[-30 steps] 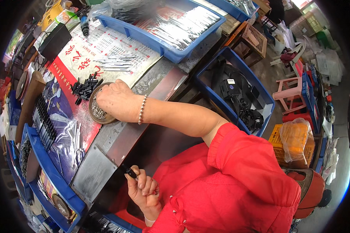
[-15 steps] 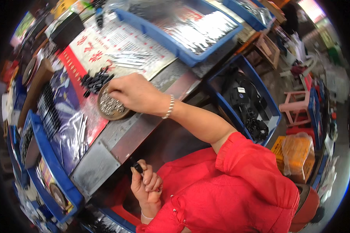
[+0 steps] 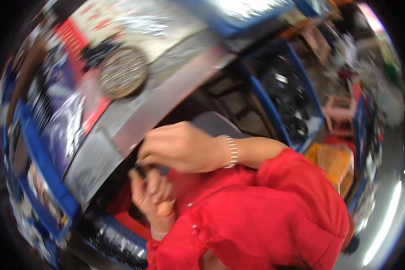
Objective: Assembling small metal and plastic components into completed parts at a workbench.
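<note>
Low in front of my body, my left hand (image 3: 150, 193) is closed round a small black part (image 3: 140, 170), whose end pokes out past thumb and forefinger. Just above it is my right hand (image 3: 180, 147), its fingertips pinched together over that black part. Anything inside the pinch is too small and blurred to make out. Beyond both hands, at the table edge, stands a round dish (image 3: 137, 90) full of small metal pieces. A heap of black parts (image 3: 96, 53) lies behind the dish.
A blue bin of black parts (image 3: 285, 96) stands to the right of the table. Another blue tray (image 3: 47, 168) is at the left. Thin metal rods (image 3: 74, 123) lie on the table's left side; a blue tray (image 3: 238, 28) of shiny pieces sits at the back.
My right hand has left the dish and come down toward me, to the black part in my left hand. The view has shifted and blurred.
</note>
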Action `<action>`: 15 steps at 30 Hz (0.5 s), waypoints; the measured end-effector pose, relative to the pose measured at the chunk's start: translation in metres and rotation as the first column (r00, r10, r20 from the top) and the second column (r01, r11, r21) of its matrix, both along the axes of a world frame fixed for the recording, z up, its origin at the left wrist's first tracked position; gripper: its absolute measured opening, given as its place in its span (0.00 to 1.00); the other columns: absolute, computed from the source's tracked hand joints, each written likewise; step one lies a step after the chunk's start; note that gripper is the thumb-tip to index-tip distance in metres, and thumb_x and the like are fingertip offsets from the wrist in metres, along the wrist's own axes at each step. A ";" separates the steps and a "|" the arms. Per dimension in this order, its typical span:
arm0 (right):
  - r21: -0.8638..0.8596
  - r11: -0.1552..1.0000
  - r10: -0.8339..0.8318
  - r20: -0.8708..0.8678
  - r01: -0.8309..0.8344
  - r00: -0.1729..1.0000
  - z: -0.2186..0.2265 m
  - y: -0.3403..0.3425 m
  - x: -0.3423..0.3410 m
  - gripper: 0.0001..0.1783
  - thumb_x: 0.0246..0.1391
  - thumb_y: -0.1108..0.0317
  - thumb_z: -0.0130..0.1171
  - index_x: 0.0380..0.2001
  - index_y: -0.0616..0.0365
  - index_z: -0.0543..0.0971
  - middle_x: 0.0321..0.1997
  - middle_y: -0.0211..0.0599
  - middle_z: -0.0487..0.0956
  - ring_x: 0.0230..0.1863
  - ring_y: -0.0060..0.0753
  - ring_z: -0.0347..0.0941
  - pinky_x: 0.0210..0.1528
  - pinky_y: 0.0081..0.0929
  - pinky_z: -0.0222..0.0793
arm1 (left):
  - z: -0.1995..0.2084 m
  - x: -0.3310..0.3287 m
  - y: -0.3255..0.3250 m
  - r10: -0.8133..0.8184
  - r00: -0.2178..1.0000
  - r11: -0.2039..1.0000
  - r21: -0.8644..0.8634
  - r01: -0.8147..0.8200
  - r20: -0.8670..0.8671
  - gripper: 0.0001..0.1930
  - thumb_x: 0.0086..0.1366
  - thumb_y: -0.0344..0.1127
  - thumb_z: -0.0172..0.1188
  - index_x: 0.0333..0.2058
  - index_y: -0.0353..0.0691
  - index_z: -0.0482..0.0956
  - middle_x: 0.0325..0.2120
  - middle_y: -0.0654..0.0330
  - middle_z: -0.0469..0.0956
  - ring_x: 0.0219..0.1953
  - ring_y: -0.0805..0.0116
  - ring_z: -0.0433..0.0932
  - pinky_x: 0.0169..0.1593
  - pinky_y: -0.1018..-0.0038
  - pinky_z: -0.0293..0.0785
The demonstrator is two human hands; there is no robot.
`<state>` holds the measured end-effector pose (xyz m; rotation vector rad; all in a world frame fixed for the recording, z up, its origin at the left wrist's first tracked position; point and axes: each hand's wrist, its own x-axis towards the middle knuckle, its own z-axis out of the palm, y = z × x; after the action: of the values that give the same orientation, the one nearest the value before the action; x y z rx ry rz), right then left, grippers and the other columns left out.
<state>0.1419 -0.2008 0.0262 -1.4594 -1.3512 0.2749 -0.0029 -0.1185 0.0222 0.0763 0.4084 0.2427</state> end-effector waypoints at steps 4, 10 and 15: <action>0.123 0.988 -0.074 -0.171 0.095 0.983 -0.002 -0.007 -0.006 0.09 0.47 0.65 0.55 0.22 0.58 0.71 0.23 0.40 0.69 0.27 0.43 0.70 0.28 0.35 0.65 | -0.010 -0.003 0.002 -0.026 0.996 0.999 -0.017 0.028 0.086 0.20 0.67 0.49 0.38 0.40 0.35 0.68 0.12 0.67 0.61 0.07 0.80 0.54 0.12 0.84 0.51; 0.097 0.991 -0.083 -0.104 0.093 0.991 -0.002 -0.019 -0.005 0.11 0.47 0.64 0.55 0.19 0.59 0.69 0.22 0.39 0.68 0.27 0.43 0.69 0.28 0.34 0.64 | -0.012 0.001 -0.010 -0.064 0.991 0.998 -0.001 0.065 0.120 0.21 0.67 0.49 0.38 0.40 0.36 0.69 0.12 0.67 0.61 0.08 0.81 0.54 0.12 0.84 0.51; -0.034 0.995 -0.094 -0.174 0.090 0.980 0.005 -0.020 -0.003 0.03 0.48 0.74 0.53 0.22 0.60 0.72 0.22 0.35 0.71 0.25 0.35 0.70 0.28 0.27 0.66 | -0.001 0.008 -0.014 -0.171 0.980 0.980 -0.080 0.179 0.101 0.21 0.67 0.50 0.37 0.40 0.38 0.70 0.12 0.68 0.61 0.07 0.84 0.54 0.12 0.85 0.49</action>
<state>0.1390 -0.2210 0.0307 -1.4786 -1.1388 0.3538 0.0052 -0.1327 0.0212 0.0131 0.3166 0.0534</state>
